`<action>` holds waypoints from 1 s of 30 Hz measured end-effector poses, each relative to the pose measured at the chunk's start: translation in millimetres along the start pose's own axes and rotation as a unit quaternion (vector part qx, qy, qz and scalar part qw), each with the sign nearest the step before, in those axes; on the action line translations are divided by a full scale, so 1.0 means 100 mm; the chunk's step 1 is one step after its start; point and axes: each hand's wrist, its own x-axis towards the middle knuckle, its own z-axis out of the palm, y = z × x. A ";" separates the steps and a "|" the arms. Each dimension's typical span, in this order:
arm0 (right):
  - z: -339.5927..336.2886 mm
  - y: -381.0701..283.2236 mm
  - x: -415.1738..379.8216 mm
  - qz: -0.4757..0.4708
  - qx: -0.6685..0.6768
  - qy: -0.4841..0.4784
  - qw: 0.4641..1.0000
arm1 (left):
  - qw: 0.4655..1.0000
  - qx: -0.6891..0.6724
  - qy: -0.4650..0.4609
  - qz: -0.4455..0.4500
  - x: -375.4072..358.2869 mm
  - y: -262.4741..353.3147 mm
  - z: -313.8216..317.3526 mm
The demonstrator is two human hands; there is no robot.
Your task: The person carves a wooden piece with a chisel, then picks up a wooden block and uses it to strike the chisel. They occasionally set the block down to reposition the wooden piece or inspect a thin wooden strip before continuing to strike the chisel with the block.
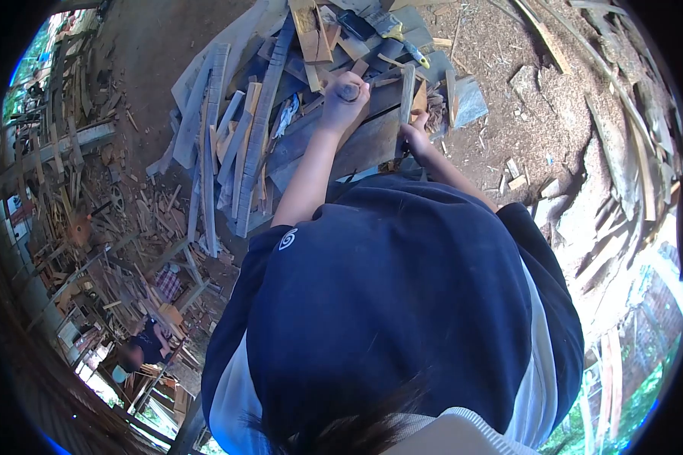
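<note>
My left hand (344,106) is closed in a fist around a round-ended handle (349,92), its butt turned up towards me. The tool's other end is hidden, so its kind does not show. To the right, my right hand (415,135) has its fingers closed at the lower end of a narrow wood strip (407,89). The strip stands out beyond the hand, over the pile. Beneath both hands lies a wide dark board (368,145) among stacked offcuts. Part of the right hand's fingers is hidden.
Ahead lie a dark flat object (357,25) and a yellow-handled tool (416,53) on the wood pile. Long planks (264,125) lie at the left. Sawdust and chips (539,114) cover the ground at right. Another person (148,345) is at the lower left.
</note>
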 end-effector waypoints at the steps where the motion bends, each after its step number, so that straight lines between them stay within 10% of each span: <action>1: -0.05 0.07 0.06 -0.007 -0.004 -0.009 1.000 | 1.000 0.005 -0.002 0.006 -0.01 0.01 0.01; 14: -0.01 -0.62 -0.15 0.085 -0.039 0.024 0.995 | 0.995 -0.074 0.045 -0.041 -0.07 -0.13 -0.01; 18: 0.28 -1.23 -0.43 -0.207 -0.283 -0.026 0.936 | 0.987 -0.146 0.057 -0.038 -0.13 -0.38 0.08; 20: 0.54 -1.87 -0.83 -0.185 -0.259 -0.085 0.944 | 0.954 -0.295 0.035 -0.023 -0.07 -0.37 0.07; 23: 0.71 -2.10 -0.91 -0.491 -0.351 -0.029 0.797 | 0.991 -0.120 -0.001 -0.051 0.05 -0.43 0.09; 26: 0.80 -1.99 -0.98 -0.446 -0.372 -0.013 0.814 | 0.959 -0.248 -0.036 -0.132 0.02 0.46 -0.13; 30: 0.76 -1.81 -0.86 -0.209 -0.572 -0.081 0.789 | 0.943 -0.320 -0.017 -0.086 0.01 -0.40 0.10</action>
